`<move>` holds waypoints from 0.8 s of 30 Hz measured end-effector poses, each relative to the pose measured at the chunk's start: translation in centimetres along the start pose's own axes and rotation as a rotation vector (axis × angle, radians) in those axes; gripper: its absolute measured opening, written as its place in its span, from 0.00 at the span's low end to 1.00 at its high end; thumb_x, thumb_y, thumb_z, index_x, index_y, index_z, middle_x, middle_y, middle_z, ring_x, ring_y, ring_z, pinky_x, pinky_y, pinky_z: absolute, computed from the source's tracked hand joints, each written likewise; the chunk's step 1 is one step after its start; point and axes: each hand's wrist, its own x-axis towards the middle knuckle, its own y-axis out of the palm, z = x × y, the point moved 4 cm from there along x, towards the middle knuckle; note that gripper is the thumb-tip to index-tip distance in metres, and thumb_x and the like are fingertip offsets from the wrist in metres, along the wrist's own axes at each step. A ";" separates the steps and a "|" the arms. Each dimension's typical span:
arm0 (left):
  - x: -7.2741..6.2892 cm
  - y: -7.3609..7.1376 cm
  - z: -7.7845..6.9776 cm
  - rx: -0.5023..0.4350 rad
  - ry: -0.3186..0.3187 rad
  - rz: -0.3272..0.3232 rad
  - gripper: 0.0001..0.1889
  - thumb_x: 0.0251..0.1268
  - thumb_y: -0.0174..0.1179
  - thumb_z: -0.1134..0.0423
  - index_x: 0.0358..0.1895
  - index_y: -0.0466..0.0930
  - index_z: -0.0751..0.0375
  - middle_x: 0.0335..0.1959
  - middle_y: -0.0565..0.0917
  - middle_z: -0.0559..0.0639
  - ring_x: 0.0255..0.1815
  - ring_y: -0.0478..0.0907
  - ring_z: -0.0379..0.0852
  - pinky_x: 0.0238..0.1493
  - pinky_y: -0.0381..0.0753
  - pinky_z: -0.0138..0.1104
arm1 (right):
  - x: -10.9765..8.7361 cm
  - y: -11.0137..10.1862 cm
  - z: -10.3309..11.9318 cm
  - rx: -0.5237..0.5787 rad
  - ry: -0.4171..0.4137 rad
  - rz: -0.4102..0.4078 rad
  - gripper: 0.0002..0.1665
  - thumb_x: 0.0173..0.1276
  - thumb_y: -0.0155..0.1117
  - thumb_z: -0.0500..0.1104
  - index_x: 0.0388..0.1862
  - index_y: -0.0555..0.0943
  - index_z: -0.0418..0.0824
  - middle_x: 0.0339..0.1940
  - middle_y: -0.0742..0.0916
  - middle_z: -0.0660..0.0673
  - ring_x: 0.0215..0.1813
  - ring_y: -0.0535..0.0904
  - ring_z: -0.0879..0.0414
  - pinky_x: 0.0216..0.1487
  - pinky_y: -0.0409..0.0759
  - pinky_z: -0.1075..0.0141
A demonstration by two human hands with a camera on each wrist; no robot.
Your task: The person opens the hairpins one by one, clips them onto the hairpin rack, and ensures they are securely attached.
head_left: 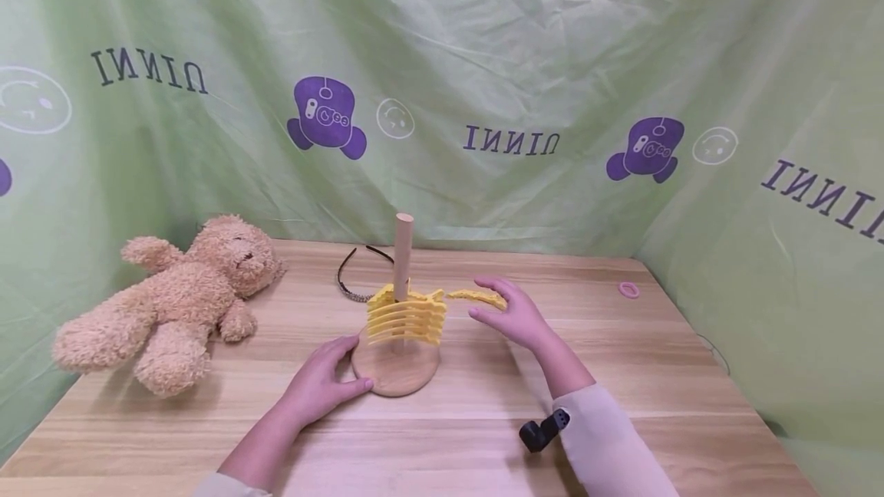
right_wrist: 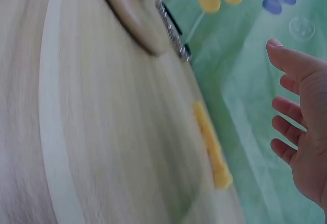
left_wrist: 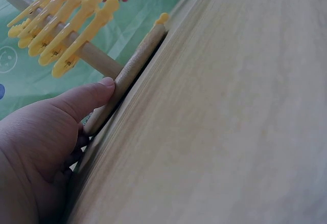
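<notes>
A wooden stand (head_left: 395, 374), with a round base and an upright post, stands on the table. Several yellow curved plastic pieces (head_left: 414, 320) with knobby ends are stacked around its post, clear of the base. My left hand (head_left: 321, 380) holds the base's left edge, the thumb (left_wrist: 94, 97) against the rim and its other fingers partly hidden. To the right, my right hand (head_left: 514, 317) is in the air with spread fingers and holds nothing. Close by it, a loose yellow bumpy strip (right_wrist: 212, 147) lies on the table; in the head view the hand partly covers its right end.
A tan teddy bear (head_left: 183, 294) lies at the left of the table. Behind the stand is a dark headband (head_left: 343, 284), partly hidden. A pink ring (head_left: 628, 290) lies far right. Green printed cloth (head_left: 442, 198) hangs around the table's back and sides.
</notes>
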 end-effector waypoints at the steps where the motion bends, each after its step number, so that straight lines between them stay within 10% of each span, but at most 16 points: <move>1: 0.0 0.0 0.0 0.001 0.000 0.001 0.44 0.50 0.72 0.45 0.66 0.69 0.70 0.67 0.73 0.67 0.70 0.66 0.68 0.72 0.63 0.59 | 0.2 0.0 -0.6 -0.009 0.013 -0.001 0.36 0.63 0.70 0.51 0.69 0.72 0.45 0.72 0.73 0.42 0.75 0.63 0.40 0.74 0.62 0.39; 24: 0.0 0.0 0.1 0.009 -0.009 0.005 0.45 0.50 0.73 0.44 0.67 0.69 0.70 0.67 0.72 0.68 0.70 0.65 0.68 0.72 0.62 0.59 | 3.2 0.3 -7.6 -0.175 0.213 0.017 0.41 0.67 0.66 0.48 0.74 0.63 0.36 0.71 0.73 0.32 0.74 0.64 0.36 0.76 0.60 0.44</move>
